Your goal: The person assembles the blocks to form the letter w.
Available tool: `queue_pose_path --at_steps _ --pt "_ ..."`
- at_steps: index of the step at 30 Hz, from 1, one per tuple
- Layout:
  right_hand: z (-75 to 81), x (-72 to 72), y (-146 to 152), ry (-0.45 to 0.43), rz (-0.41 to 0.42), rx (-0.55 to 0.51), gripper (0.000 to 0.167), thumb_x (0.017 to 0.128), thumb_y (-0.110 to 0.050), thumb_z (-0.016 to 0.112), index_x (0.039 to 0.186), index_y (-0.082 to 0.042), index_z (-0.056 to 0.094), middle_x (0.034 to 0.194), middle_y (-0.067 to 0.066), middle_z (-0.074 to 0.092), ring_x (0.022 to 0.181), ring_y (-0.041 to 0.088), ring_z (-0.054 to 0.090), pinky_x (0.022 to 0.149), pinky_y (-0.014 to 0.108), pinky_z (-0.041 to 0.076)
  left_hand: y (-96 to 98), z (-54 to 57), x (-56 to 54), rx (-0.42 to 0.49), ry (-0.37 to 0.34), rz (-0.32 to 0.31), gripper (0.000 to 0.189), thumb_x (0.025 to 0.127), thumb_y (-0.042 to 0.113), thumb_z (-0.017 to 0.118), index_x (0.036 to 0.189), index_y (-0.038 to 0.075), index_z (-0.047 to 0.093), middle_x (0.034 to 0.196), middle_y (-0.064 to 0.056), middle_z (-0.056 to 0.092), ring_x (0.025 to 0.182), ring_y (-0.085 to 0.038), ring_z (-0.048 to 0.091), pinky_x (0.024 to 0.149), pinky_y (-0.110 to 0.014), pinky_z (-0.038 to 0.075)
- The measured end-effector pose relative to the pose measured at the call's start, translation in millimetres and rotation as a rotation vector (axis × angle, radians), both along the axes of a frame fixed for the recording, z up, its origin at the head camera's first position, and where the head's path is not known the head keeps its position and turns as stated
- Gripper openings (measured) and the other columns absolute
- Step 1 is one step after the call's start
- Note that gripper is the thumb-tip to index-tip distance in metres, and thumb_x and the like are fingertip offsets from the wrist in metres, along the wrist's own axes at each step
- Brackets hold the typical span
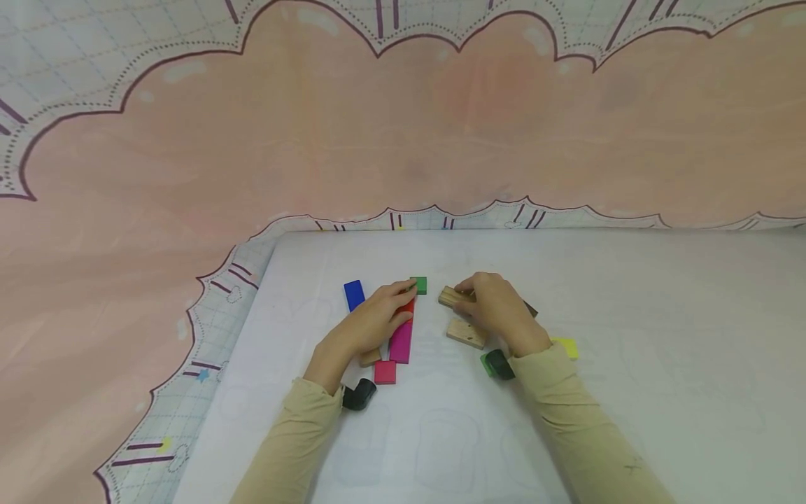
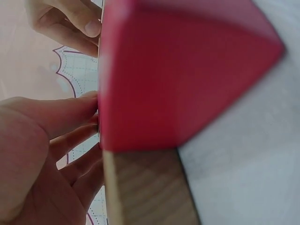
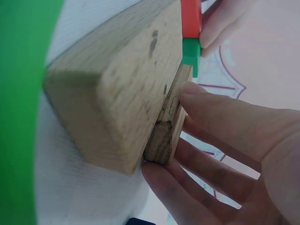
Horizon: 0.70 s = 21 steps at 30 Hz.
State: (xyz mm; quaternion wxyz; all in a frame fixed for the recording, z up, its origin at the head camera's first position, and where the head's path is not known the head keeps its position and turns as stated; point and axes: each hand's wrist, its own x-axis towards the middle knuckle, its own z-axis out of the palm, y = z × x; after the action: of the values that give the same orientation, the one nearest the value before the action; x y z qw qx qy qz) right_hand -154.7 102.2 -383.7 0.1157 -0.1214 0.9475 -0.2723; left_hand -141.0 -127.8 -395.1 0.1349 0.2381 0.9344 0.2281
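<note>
L hand (image 1: 364, 327) is over/beside the magenta block (image 1: 400, 344), fingers loosely spread & reaching past its far end, tips at the red block (image 1: 408, 309) & green block (image 1: 421, 285), both beyond magenta in a rough row. R hand (image 1: 500, 308), right of & beyond magenta, pinches a worn wooden block (image 1: 453, 297) btw thumb & fingers. Pale wooden block (image 1: 464, 333) lies right of magenta, nr the worn one. Crimson block (image 1: 385, 373) sits at magenta's near end; small wooden block (image 1: 370, 358) just left, partly under L hand; blue block (image 1: 354, 294) left & beyond. Well right of magenta: brown block (image 1: 531, 309), partly hidden by R hand, & yellow block (image 1: 569, 348), partly behind R sleeve (image 1: 560, 392). 2nd green piece (image 1: 485, 364), right & nearer, is half-hidden by R wrist cam (image 1: 500, 365).
</note>
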Motion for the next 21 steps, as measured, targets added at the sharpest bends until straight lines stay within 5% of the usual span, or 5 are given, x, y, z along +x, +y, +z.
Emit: queue_pose_path --at_steps 21 --pt "1.5 1.4 -8.3 -0.024 0.016 -0.019 0.03 0.093 -0.02 0.071 0.117 -0.002 0.071 0.1 0.011 0.072 0.088 0.021 0.064 0.081 0.038 0.055 -1.8 -2.7 -1.2 -0.011 0.011 -0.007 0.051 0.103 0.021 0.055 0.15 0.005 0.042 0.161 -0.007 0.031 0.148 -0.027 0.029 0.118 -0.042 0.033"
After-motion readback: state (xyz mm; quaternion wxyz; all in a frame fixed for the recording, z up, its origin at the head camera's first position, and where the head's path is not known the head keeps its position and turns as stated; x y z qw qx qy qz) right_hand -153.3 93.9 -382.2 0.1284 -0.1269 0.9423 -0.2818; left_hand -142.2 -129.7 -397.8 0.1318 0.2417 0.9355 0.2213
